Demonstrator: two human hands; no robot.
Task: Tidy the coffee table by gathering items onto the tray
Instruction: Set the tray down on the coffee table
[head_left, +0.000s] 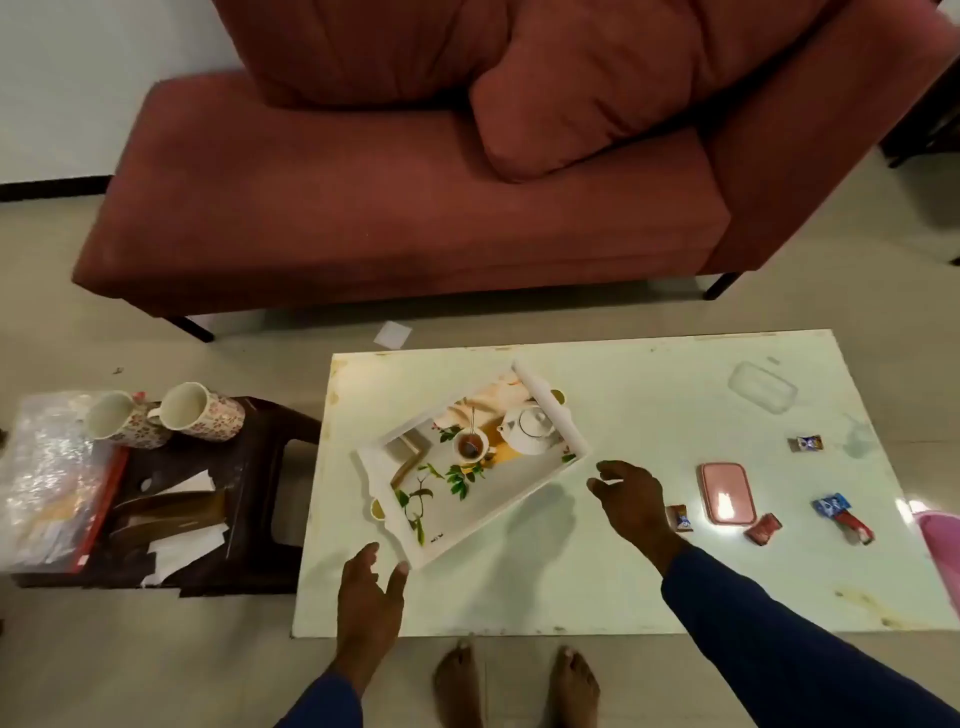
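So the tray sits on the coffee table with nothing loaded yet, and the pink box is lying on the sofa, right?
Not quite. The head view shows the pink box lying on the coffee table, right of the tray, not on the sofa. The rest holds: the tray has nothing loaded yet.

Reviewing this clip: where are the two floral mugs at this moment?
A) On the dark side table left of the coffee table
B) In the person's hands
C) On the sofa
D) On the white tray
A: both floral mugs lie tipped on the dark side table, apart from the tray on the coffee table; neither the left hand nor the right hand holds anything.
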